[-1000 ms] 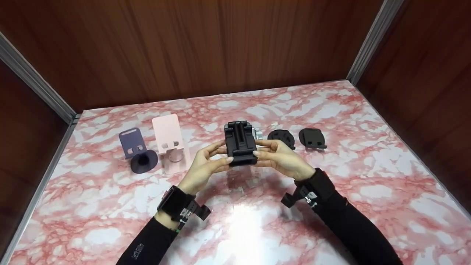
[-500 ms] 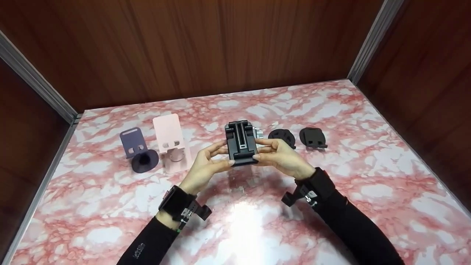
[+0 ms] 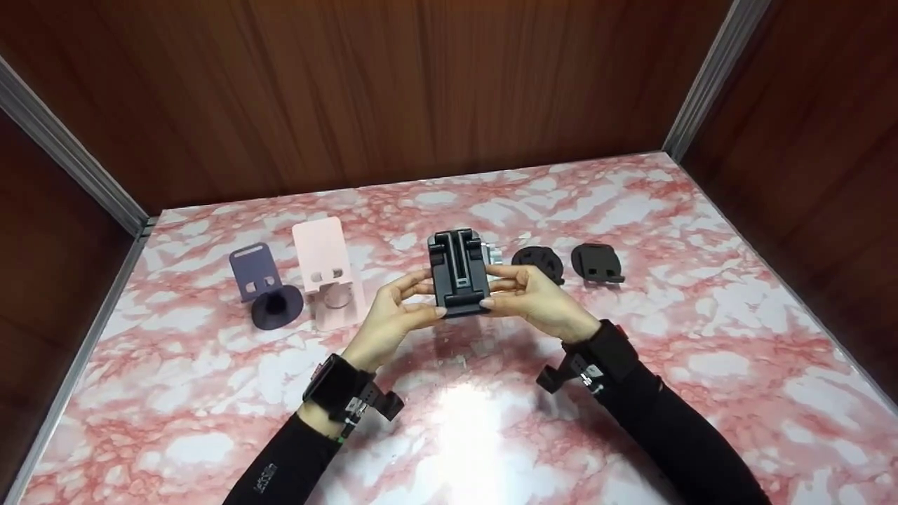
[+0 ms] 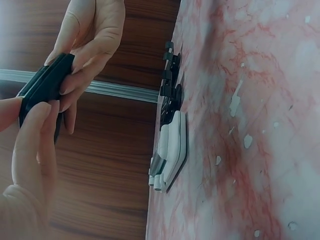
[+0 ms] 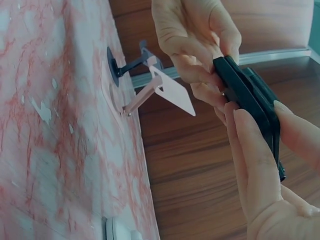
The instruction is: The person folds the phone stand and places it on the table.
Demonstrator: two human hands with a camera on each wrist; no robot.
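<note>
Both hands hold a folded black phone stand [image 3: 459, 273] above the table, its slotted face turned up toward the head camera. My left hand [image 3: 393, 312] pinches the lower left edge, thumb in front and fingers behind. On the opposite edge my right hand [image 3: 537, 301] grips the stand the same way. The right wrist view shows the stand [image 5: 250, 102] edge-on, as flat stacked plates between the fingers of both hands. Behind it, a white folded stand [image 4: 172, 147] lies on the table, mostly hidden in the head view.
Left on the marbled table [image 3: 210, 393] stand an unfolded purple phone stand [image 3: 256, 270] and a taller pink one [image 3: 321, 249]. Two folded black stands, one round-based [image 3: 539, 261] and another [image 3: 596, 263], lie to the right. Wood panels [image 3: 393, 91] enclose the back and sides.
The black stand has tilted slightly in my hands, and its central slot catches more light than a second ago. Both hands keep their hold and stay almost in place.
</note>
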